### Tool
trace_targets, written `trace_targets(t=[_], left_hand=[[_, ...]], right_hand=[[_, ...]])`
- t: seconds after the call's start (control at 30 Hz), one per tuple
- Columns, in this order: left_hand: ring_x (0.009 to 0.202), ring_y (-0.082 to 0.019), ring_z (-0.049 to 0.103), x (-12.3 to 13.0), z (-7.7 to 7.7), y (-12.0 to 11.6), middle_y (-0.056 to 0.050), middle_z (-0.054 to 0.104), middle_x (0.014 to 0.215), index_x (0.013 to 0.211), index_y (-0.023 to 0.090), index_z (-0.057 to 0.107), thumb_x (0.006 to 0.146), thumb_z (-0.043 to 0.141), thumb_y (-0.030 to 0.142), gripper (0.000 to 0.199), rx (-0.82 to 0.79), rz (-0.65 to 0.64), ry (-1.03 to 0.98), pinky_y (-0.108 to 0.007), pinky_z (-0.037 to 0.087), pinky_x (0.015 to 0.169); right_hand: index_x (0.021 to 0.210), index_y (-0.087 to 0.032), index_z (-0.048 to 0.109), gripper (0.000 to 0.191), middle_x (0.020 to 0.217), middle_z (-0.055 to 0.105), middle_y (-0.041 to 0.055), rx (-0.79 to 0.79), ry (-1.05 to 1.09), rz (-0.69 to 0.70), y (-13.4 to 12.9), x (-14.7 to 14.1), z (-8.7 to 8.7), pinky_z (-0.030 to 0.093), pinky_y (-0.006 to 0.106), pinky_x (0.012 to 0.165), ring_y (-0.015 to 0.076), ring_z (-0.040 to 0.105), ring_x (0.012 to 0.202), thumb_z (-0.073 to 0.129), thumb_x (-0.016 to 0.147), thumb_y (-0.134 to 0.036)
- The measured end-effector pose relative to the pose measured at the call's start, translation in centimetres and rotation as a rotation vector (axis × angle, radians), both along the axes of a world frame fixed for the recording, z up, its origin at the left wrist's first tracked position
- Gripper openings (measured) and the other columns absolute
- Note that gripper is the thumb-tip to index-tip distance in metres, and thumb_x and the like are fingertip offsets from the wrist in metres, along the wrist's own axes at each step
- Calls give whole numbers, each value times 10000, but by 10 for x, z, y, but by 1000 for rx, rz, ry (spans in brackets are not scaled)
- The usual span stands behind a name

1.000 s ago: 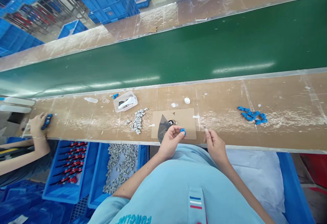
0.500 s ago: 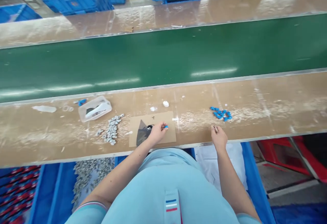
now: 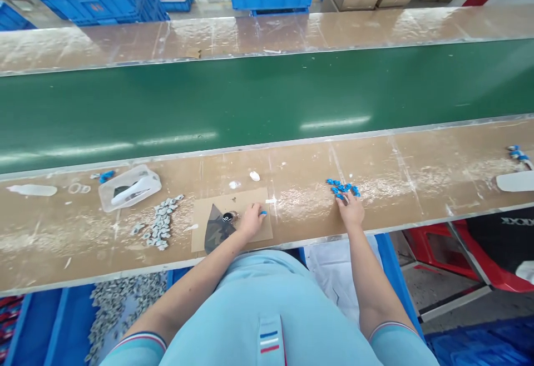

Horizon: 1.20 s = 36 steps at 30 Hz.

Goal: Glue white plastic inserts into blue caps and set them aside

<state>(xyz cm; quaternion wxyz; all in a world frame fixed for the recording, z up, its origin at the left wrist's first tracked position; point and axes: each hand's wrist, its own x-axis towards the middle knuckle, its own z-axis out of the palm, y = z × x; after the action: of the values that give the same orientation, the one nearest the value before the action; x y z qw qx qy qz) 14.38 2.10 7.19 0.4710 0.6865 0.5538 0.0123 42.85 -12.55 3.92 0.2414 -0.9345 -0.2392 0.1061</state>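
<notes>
My left hand (image 3: 251, 220) is closed on a small blue plastic part (image 3: 262, 213), which pokes out beside its fingertips. It rests over a flat cardboard sheet (image 3: 233, 196). Left of that hand, a dark grey, pointed piece (image 3: 217, 230) with a round black-and-white badge (image 3: 227, 217) lies on the sheet. My right hand (image 3: 351, 211) is at the near edge of a small pile of blue plastic parts (image 3: 342, 187). Its thumb and fingers are apart and touch the pile; whether a part is between them is too small to make out.
Small grey parts (image 3: 161, 221) lie left of the cardboard, near a clear plastic tub (image 3: 130, 188). A green conveyor belt (image 3: 250, 99) runs behind the worktop. Below the front edge are blue bins, one with grey parts (image 3: 120, 305), and a red stool (image 3: 434, 249).
My right hand has moved forward to the blue pile and its fingers have spread. My left hand still holds its blue part over the cardboard. The view has shifted to the right.
</notes>
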Motion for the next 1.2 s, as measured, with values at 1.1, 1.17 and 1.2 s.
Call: trace_targets(t=[1.1, 1.17, 1.2], left_hand=[[650, -78, 594, -54, 107, -44, -17, 657, 785, 861, 152, 693, 574, 858, 294, 361, -840, 577, -940, -214, 479, 666], [656, -86, 604, -57, 108, -45, -17, 655, 774, 853, 148, 678, 575, 857, 297, 362, -812, 589, -947, -219, 485, 660], [658, -91, 608, -59, 109, -46, -16, 653, 767, 848, 148, 669, 576, 856, 299, 363, -797, 595, -950, -225, 488, 660]], right_hand=[[847, -223, 711, 225, 862, 712, 67, 475, 689, 524, 31, -198, 114, 438, 238, 476, 196, 637, 763, 646, 761, -420], [862, -219, 698, 253, 854, 703, 66, 457, 673, 552, 32, -202, 114, 450, 247, 498, 194, 634, 761, 629, 780, -448], [897, -216, 686, 277, 843, 693, 62, 455, 662, 564, 32, -203, 114, 452, 250, 504, 187, 626, 740, 617, 791, -462]])
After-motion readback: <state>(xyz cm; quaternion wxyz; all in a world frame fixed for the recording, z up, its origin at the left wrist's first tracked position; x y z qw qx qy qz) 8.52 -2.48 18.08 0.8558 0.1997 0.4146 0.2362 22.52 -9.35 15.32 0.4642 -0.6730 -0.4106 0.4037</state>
